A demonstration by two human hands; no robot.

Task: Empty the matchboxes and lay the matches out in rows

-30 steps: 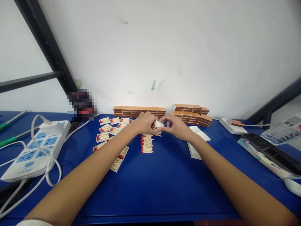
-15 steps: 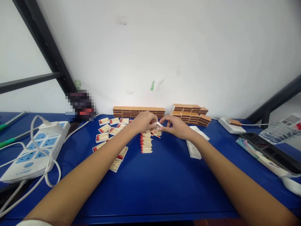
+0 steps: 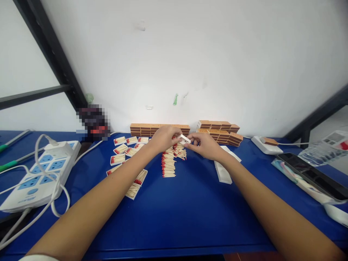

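Observation:
A small white matchbox tray (image 3: pixel 185 139) is held above the table between my two hands. My left hand (image 3: pixel 166 138) pinches its left end, and the fingers of my right hand (image 3: pixel 202 145) close on its right end. What lies inside the tray is hidden from this angle. Right below my hands is a pile of loose red-tipped matches (image 3: pixel 169 165), laid roughly side by side, with more jumbled under the tray. Left of the pile, several white trays filled with matches (image 3: pixel 117 159) lie on the blue table (image 3: pixel 185 217), some hidden behind my left forearm.
Closed matchboxes stand in a row (image 3: pixel 138 129) and a stack (image 3: pixel 223 136) along the wall. White trays (image 3: pixel 224 173) lie by my right forearm. A power strip (image 3: pixel 40 174) with cables is at left; a phone (image 3: pixel 312 175) and a white charger (image 3: pixel 266 145) are at right.
The white tray has been raised slightly and turned, so its long side now shows. My right fingers have moved up onto its end, uncovering more of the jumbled matches below.

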